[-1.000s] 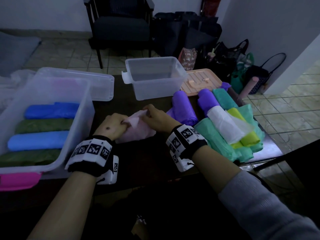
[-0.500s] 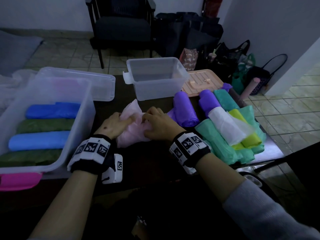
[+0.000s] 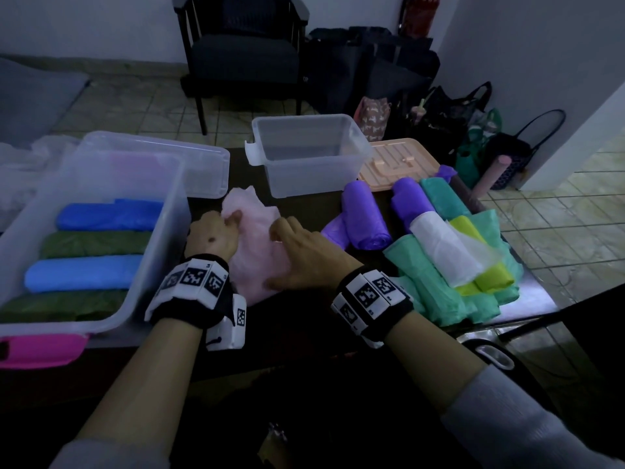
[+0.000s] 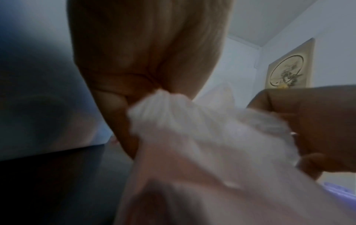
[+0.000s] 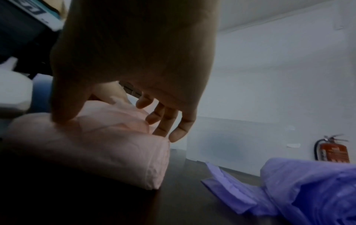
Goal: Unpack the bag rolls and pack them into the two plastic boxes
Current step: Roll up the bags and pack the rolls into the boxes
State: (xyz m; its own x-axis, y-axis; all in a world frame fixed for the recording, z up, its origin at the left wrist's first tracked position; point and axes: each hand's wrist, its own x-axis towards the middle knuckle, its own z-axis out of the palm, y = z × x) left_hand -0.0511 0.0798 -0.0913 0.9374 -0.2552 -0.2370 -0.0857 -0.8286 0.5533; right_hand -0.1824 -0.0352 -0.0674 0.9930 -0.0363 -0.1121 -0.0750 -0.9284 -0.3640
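Observation:
A pale pink bag roll (image 3: 257, 245) lies on the dark table between my hands, its loose end spread toward the far side. My left hand (image 3: 216, 231) pinches the bunched plastic (image 4: 163, 103) at its left edge. My right hand (image 3: 297, 252) rests on top of the pink roll (image 5: 100, 143), thumb pressing down and fingers loosely spread. The large clear box (image 3: 169, 231) on the left holds blue and dark green rolls. A smaller clear box (image 3: 304, 177) stands empty at the far middle. Purple (image 3: 365, 214), teal, white and yellow rolls lie piled on the right.
A clear lid (image 3: 203, 170) lies behind the large box and a peach lid (image 3: 399, 164) behind the pile. A pink clip (image 3: 40, 350) sits at the large box's near edge. Beyond the table stand a dark chair (image 3: 243, 49) and several bags on the floor.
The pink roll has been unrolled further, its loose end now spread away from me. My right hand went from gripping it to lying over it; both hands slid forward.

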